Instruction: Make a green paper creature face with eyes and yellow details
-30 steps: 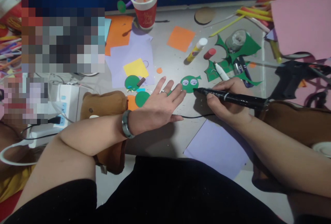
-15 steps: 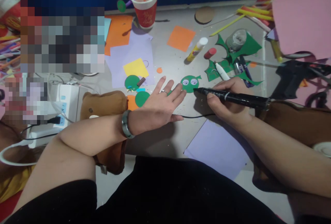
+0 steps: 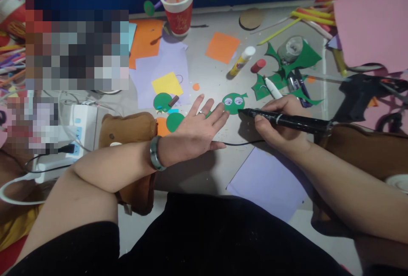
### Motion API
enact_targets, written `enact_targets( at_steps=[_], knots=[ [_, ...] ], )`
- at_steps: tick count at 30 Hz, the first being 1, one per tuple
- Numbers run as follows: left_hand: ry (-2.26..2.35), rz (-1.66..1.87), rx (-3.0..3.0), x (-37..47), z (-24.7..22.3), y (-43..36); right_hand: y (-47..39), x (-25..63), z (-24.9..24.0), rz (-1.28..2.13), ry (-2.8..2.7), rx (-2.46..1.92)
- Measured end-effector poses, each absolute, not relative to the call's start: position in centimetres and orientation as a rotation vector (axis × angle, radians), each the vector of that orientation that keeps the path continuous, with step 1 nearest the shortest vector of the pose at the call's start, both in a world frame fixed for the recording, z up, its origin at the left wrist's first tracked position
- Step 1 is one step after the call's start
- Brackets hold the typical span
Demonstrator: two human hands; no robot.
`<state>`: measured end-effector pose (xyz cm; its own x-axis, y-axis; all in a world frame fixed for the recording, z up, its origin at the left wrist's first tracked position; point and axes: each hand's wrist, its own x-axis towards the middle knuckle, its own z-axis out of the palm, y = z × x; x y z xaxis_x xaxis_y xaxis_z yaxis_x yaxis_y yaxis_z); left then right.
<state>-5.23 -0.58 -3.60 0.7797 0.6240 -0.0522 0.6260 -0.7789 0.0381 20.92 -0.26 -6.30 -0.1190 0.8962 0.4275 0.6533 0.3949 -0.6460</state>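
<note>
A round green paper cutout (image 3: 233,109) with two pale purple eyes lies on the table in front of me. My left hand (image 3: 204,129) rests spread over the tabletop, its fingertips at the cutout's left edge. In my right hand (image 3: 282,125) is a thick black pen (image 3: 295,122), its tip at the lower right of the cutout. Just left of my left hand is a plain green paper circle (image 3: 175,122), partly covered by that hand. Another green disc (image 3: 162,102) lies beyond it, with a small brown piece on its edge.
A red and white paper cup (image 3: 178,10) holding pipe cleaners stands at the back. A glue stick (image 3: 242,62), green scraps (image 3: 270,85), a white marker (image 3: 272,88) and a black glue gun (image 3: 352,95) are to the right. A power strip (image 3: 84,127) is left; purple paper (image 3: 267,182) lies near me.
Nearly everything stays in place. The view shifts very slightly, while both hands and the pen keep their positions at the cutout.
</note>
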Motion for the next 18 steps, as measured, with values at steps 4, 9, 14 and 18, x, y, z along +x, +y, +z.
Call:
enact_targets(
  at_steps=[4,9,14,18],
  knots=[
    [1.032,-0.05,2.914,-5.2,-3.7,-0.6,-0.2,20.9,-6.3,0.414,-1.843,-1.371],
    [1.017,-0.076,2.931,-5.2,-3.5,-0.6,-0.1,20.9,-6.8,0.414,-1.82,-1.26],
    [1.003,-0.122,2.924,-5.2,-3.1,-0.5,0.3,20.8,-7.7,0.488,-1.596,-1.1],
    [1.0,-0.167,2.905,-5.1,-2.8,-0.4,0.4,21.1,-7.5,0.547,-1.634,-0.982]
  ],
)
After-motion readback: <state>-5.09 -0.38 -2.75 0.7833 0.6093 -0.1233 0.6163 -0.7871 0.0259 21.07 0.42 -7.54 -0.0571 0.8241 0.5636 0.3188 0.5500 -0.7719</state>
